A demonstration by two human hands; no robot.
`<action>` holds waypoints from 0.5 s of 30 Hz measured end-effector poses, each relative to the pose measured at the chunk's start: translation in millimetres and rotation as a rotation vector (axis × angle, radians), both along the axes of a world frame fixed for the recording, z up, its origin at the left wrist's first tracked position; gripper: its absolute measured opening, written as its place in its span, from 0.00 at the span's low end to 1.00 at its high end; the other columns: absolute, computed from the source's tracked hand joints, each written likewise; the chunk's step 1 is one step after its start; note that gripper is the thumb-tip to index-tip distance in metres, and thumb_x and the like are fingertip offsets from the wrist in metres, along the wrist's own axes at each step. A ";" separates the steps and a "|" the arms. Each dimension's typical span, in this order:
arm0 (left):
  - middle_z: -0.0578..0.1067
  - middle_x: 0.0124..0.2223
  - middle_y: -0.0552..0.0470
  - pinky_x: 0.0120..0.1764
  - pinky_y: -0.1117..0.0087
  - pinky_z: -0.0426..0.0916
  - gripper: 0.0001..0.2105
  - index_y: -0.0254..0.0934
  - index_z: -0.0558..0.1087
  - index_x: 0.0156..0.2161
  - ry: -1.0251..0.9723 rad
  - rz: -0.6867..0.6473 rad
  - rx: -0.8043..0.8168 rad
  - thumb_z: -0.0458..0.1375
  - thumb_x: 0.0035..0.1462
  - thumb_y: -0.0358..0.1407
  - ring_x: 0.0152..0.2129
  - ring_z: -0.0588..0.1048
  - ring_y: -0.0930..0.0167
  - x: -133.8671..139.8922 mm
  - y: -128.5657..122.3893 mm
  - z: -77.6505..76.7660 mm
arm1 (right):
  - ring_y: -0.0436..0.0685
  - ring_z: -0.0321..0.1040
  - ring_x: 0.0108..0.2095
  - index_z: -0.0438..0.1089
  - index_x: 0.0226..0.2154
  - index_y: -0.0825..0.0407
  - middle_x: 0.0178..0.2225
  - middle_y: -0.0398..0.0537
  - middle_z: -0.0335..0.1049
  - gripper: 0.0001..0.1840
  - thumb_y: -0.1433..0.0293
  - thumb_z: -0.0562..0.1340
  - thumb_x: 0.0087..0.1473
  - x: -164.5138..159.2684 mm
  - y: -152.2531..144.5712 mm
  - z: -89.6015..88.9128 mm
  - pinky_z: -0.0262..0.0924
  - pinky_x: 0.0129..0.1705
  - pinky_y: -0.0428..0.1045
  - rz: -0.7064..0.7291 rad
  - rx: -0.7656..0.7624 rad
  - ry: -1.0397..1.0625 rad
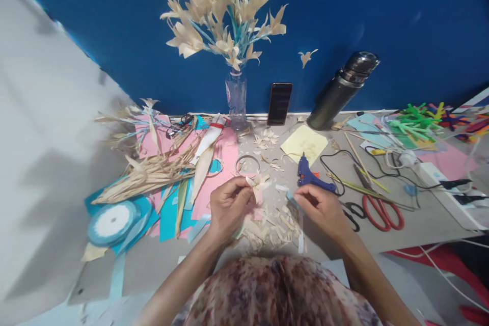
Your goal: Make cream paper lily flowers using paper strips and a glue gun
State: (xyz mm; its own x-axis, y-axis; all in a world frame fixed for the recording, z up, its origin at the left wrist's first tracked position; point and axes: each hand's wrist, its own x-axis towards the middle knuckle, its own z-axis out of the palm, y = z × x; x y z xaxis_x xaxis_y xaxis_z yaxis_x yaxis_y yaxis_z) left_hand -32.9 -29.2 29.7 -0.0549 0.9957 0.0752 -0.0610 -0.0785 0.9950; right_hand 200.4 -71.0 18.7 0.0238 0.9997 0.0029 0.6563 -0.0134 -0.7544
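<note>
Between the thumb and fingers of my left hand [231,206] is a small cream husk flower [262,182], its petals pointing right. My right hand [323,209] is closed in a pinch on a short piece of light blue ribbon [292,200], just in front of a blue hot glue gun [311,178]. The glue gun lies with its nozzle towards a pale yellow paper square [304,144]. Below and between both hands is a heap of husk scraps [273,229]. A roll of tape seen as a thin ring [247,164] lies beyond my left hand.
At left are dried husks [147,175] and a blue ribbon spool [113,223]. A plastic bottle [237,99] of husk flowers, a phone [280,104] and a dark flask [342,91] stand by the wall. Red-handled scissors [382,213], cords and a power strip [451,196] lie right.
</note>
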 end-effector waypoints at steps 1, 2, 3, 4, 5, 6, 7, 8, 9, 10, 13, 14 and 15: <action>0.75 0.21 0.56 0.23 0.76 0.68 0.03 0.36 0.79 0.30 -0.002 0.002 -0.016 0.62 0.51 0.31 0.17 0.72 0.74 -0.3 -0.8 0.1 | 0.57 0.71 0.30 0.73 0.31 0.50 0.30 0.46 0.76 0.12 0.62 0.59 0.60 -2.1 1.3 0.5 0.61 0.34 0.50 0.010 0.008 -0.005; 0.76 0.21 0.55 0.23 0.76 0.68 0.03 0.36 0.79 0.30 -0.002 0.004 -0.028 0.62 0.51 0.31 0.17 0.73 0.74 -0.6 -1.6 0.0 | 0.57 0.71 0.30 0.73 0.31 0.50 0.29 0.46 0.76 0.11 0.63 0.59 0.60 -4.7 2.6 1.1 0.61 0.34 0.50 0.022 0.019 -0.011; 0.77 0.22 0.55 0.23 0.76 0.68 0.03 0.36 0.79 0.30 -0.002 0.007 -0.037 0.63 0.51 0.30 0.17 0.73 0.74 -0.9 -2.4 -0.1 | 0.57 0.71 0.30 0.73 0.31 0.50 0.29 0.46 0.76 0.11 0.64 0.60 0.60 -7.8 3.8 2.0 0.61 0.34 0.49 0.033 0.034 -0.014; 0.77 0.23 0.55 0.24 0.76 0.68 0.02 0.36 0.79 0.30 -0.006 0.010 -0.042 0.63 0.50 0.30 0.18 0.73 0.74 -1.1 -3.0 -0.3 | 0.56 0.71 0.30 0.73 0.30 0.50 0.29 0.46 0.76 0.10 0.64 0.60 0.60 -11.6 4.7 3.2 0.61 0.33 0.49 0.045 0.052 -0.012; 0.77 0.23 0.55 0.24 0.76 0.68 0.02 0.36 0.79 0.30 -0.011 0.010 -0.048 0.64 0.50 0.30 0.18 0.73 0.74 -1.1 -3.7 -0.5 | 0.56 0.71 0.29 0.73 0.30 0.50 0.28 0.46 0.76 0.09 0.65 0.60 0.60 -16.2 5.3 4.8 0.61 0.33 0.49 0.063 0.073 -0.005; 0.77 0.23 0.55 0.24 0.76 0.68 0.01 0.37 0.79 0.30 -0.017 0.008 -0.055 0.64 0.50 0.30 0.18 0.73 0.74 -0.8 -4.3 -0.7 | 0.55 0.71 0.29 0.73 0.30 0.50 0.28 0.45 0.76 0.08 0.66 0.61 0.59 -21.5 5.6 6.9 0.62 0.32 0.48 0.079 0.102 0.009; 0.77 0.23 0.55 0.24 0.77 0.68 0.01 0.37 0.78 0.30 -0.024 0.001 -0.064 0.64 0.50 0.30 0.18 0.73 0.74 -0.3 -4.9 -0.7 | 0.55 0.71 0.28 0.73 0.30 0.49 0.28 0.45 0.76 0.08 0.67 0.61 0.59 -27.4 5.7 9.3 0.62 0.32 0.48 0.089 0.144 0.026; 0.77 0.23 0.55 0.24 0.77 0.68 0.00 0.37 0.78 0.30 -0.034 -0.009 -0.075 0.65 0.50 0.30 0.18 0.73 0.75 0.5 -5.5 -0.4 | 0.54 0.70 0.26 0.73 0.30 0.49 0.27 0.44 0.76 0.06 0.68 0.62 0.59 -33.9 5.7 12.1 0.62 0.30 0.47 0.090 0.200 0.042; 0.77 0.22 0.55 0.23 0.77 0.68 0.01 0.37 0.78 0.30 -0.047 -0.019 -0.087 0.65 0.50 0.31 0.17 0.73 0.75 1.5 -6.2 0.1 | 0.53 0.69 0.25 0.73 0.31 0.49 0.26 0.44 0.75 0.05 0.68 0.63 0.58 -40.7 5.8 15.1 0.62 0.29 0.47 0.085 0.272 0.053; 0.76 0.22 0.56 0.23 0.77 0.68 0.02 0.37 0.77 0.30 -0.061 -0.029 -0.101 0.66 0.50 0.32 0.17 0.72 0.75 2.6 -6.8 0.8 | 0.52 0.68 0.23 0.73 0.32 0.49 0.26 0.44 0.75 0.03 0.68 0.64 0.58 -47.5 6.2 18.4 0.62 0.28 0.47 0.080 0.353 0.057; 0.75 0.20 0.56 0.21 0.76 0.68 0.05 0.36 0.76 0.29 -0.110 -0.056 -0.152 0.68 0.49 0.34 0.15 0.71 0.74 5.3 -8.4 3.8 | 0.50 0.65 0.19 0.73 0.36 0.48 0.26 0.43 0.76 0.01 0.70 0.66 0.58 -65.0 9.8 27.9 0.63 0.26 0.47 0.126 0.595 0.043; 0.75 0.20 0.56 0.21 0.76 0.68 0.06 0.36 0.76 0.29 -0.127 -0.063 -0.167 0.69 0.48 0.35 0.15 0.71 0.74 5.8 -8.5 4.6 | 0.50 0.67 0.20 0.74 0.36 0.48 0.26 0.44 0.77 0.02 0.71 0.66 0.58 -69.1 11.6 30.6 0.64 0.27 0.47 0.163 0.660 0.038; 0.75 0.20 0.56 0.21 0.76 0.68 0.08 0.36 0.76 0.29 -0.144 -0.074 -0.179 0.69 0.48 0.36 0.15 0.72 0.74 6.0 -8.5 5.0 | 0.51 0.69 0.22 0.74 0.36 0.48 0.26 0.45 0.78 0.03 0.73 0.65 0.59 -72.2 13.5 32.8 0.65 0.28 0.47 0.196 0.718 0.033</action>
State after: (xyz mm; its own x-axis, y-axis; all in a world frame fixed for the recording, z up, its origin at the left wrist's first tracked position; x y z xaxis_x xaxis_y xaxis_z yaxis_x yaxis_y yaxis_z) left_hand -27.0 -37.7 34.7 0.0210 0.9941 -0.1065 -0.2018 0.1085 0.9734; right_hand 128.2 -57.5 51.5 -0.1432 0.7382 0.6592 0.5728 0.6051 -0.5530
